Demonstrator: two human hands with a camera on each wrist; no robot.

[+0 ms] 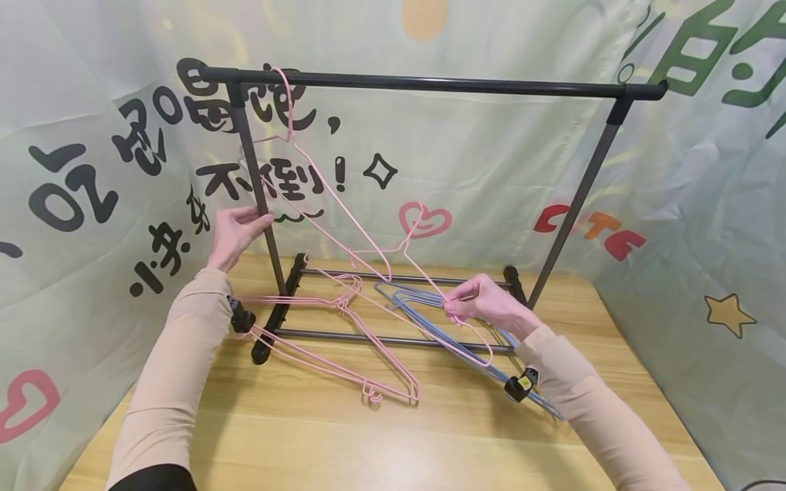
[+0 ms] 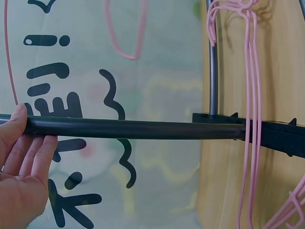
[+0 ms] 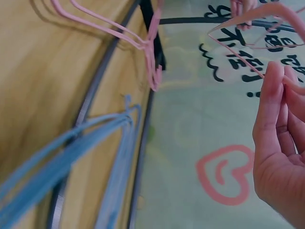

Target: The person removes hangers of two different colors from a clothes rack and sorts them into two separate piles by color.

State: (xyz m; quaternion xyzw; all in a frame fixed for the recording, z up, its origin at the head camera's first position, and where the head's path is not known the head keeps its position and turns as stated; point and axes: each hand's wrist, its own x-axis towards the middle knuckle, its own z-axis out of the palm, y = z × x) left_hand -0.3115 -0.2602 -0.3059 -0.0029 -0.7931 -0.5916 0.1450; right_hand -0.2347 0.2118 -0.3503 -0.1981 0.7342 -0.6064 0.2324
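Note:
My left hand [image 1: 236,232] holds the left post [image 1: 250,150] of a black clothes rack, thumb on one side and fingers on the other. In my right hand [image 1: 488,303], a pink clothes hanger [image 1: 426,274] is pinched by one shoulder between thumb and fingertips. Its hook points up, and its long bottom bar slants across in front of the rack. Another pink hanger hangs by its hook from the left end of the top bar [image 1: 454,83]. Blue hangers [image 2: 303,7] show at the corner of the left wrist view; more clearly, blue hangers [image 3: 119,119] lie low in the right wrist view.
Several pink hangers [image 1: 374,334] lie stacked on the wooden table [image 1: 344,450] at the left, across the rack's left foot [image 1: 260,351]. The blue pile sits at the right, over the lower rails. Printed cloth [image 1: 491,157] surrounds the table behind and at both sides.

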